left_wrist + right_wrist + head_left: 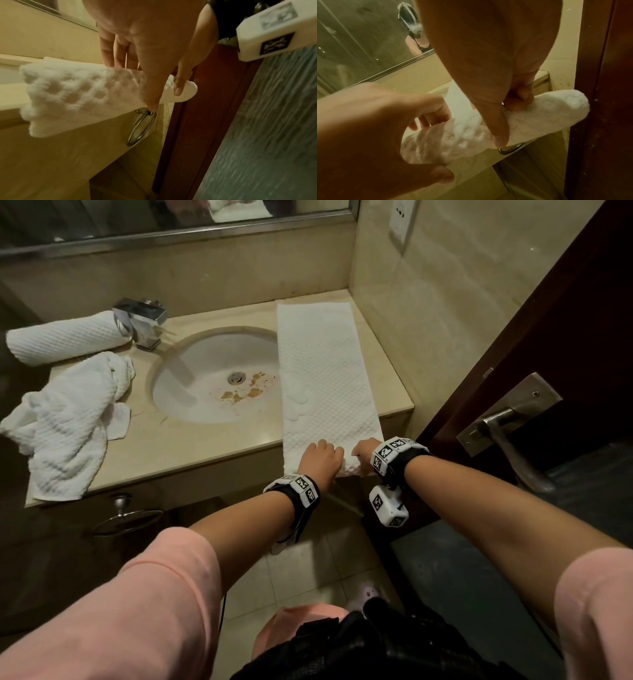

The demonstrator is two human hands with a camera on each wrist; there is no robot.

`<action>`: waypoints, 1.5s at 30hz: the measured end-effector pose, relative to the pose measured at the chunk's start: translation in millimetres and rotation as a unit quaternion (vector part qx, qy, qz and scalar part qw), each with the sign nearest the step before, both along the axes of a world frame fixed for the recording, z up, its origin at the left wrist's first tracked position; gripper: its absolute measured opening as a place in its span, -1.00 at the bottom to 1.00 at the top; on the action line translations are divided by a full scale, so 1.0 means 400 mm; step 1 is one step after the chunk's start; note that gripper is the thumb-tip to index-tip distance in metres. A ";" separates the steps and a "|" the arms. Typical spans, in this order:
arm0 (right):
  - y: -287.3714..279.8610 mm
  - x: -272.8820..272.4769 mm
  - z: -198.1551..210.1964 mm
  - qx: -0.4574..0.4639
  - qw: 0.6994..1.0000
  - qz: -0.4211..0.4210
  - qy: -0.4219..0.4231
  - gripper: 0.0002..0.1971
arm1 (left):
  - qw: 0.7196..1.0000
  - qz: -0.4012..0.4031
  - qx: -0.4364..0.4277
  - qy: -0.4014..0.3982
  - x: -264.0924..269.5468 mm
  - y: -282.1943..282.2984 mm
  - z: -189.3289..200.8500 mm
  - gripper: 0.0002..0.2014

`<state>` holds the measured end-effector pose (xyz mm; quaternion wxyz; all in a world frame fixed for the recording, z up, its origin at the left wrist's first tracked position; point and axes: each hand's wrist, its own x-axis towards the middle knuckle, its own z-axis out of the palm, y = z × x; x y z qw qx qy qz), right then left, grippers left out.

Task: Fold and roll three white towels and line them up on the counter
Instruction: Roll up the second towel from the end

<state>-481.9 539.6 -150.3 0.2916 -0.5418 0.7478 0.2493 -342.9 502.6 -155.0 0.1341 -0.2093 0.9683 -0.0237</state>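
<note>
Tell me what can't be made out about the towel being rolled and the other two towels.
- Folded towel, head view: the left hand and right hand cover the rolled near end, so how many turns it has is hidden.
- Rolled towel, head view: its right end is hidden behind the faucet.
- Crumpled towel: the bunching hides any folds.

Dim, warm yellow indoor light; 3 views, soft overall.
We note the head view darkest at lower left, its edges bowed by the wide lens; the folded towel (325, 371) is the brightest patch. Both wrist views are grainy, the near left hand (368, 135) blurred.
</note>
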 end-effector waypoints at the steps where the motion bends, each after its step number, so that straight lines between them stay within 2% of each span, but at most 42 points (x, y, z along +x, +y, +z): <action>1: 0.001 -0.001 -0.002 0.001 1.000 -0.004 0.004 -0.70 | 1.000 0.002 -0.003 -0.004 0.000 0.000 0.002 -0.69; 6: 0.004 0.002 0.009 -0.018 0.999 -0.046 -0.003 -0.83 | 1.000 -0.007 0.007 -0.025 -0.013 -0.008 -0.001 -0.76; 7: 0.007 0.004 0.010 -0.025 0.999 -0.048 -0.003 -0.81 | 1.000 -0.003 0.016 -0.026 -0.015 -0.011 -0.002 -0.77; 9: 0.014 0.009 0.000 -0.055 0.997 -0.049 -0.003 -0.62 | 0.999 0.018 0.040 -0.031 -0.018 -0.022 -0.001 -0.77; 11: 0.027 0.019 -0.007 -0.119 0.992 -0.053 0.000 -0.55 | 0.996 0.045 0.070 -0.034 -0.019 -0.037 0.002 -0.76; 13: 0.043 0.029 -0.008 -0.182 0.983 -0.023 0.023 -0.57 | 0.992 0.059 0.105 -0.041 -0.022 -0.053 0.006 -0.75; 16: 0.055 0.035 -0.013 -0.241 0.963 0.070 0.095 -0.56 | 0.984 0.082 0.156 -0.039 -0.029 -0.079 0.007 -0.75; 19: 0.057 0.023 -0.038 -0.230 0.962 0.114 0.089 -0.48 | 0.974 0.101 0.200 -0.040 -0.035 -0.108 0.008 -0.76; 21: 0.057 0.022 -0.039 -0.240 0.957 0.134 0.093 -0.53 | 0.965 0.108 0.233 -0.049 -0.040 -0.123 0.006 -0.79; 24: 0.047 0.029 -0.032 -0.275 0.949 0.126 0.086 -0.64 | 0.960 0.100 0.250 -0.077 -0.050 -0.136 0.005 -0.68; 26: 0.039 0.026 -0.021 -0.233 0.969 0.078 0.040 -0.83 | 0.956 0.100 0.262 -0.089 -0.055 -0.144 -0.002 -0.74; 27: 0.031 0.019 -0.019 -0.202 0.978 0.047 0.028 -0.84 | 0.955 0.098 0.264 -0.095 -0.057 -0.146 -0.001 -0.74; 31: -0.007 -0.005 -0.002 -0.115 0.993 0.003 -0.034 -0.63 | 0.957 0.108 0.246 -0.109 -0.064 -0.135 -0.004 -0.73; 33: -0.033 -0.015 0.012 -0.086 0.995 -0.011 -0.051 -0.62 | 0.971 0.095 0.192 -0.102 -0.062 -0.118 0.000 -0.68; 37: -0.064 -0.042 0.028 -0.040 0.997 -0.035 -0.063 -0.65 | 0.997 -0.002 0.049 -0.055 -0.047 -0.091 -0.011 -0.45; 39: -0.069 -0.054 0.028 -0.031 0.997 -0.044 -0.063 -0.65 | 0.999 -0.013 0.013 -0.037 -0.044 -0.082 -0.018 -0.50; 41: -0.071 -0.064 0.032 -0.025 0.996 -0.054 -0.067 -0.64 | 0.999 -0.010 -0.001 -0.035 -0.046 -0.076 -0.022 -0.63; 45: -0.071 -0.076 0.038 -0.026 0.993 -0.077 -0.083 -0.62 | 0.998 0.033 0.040 -0.042 -0.056 -0.075 -0.021 -0.76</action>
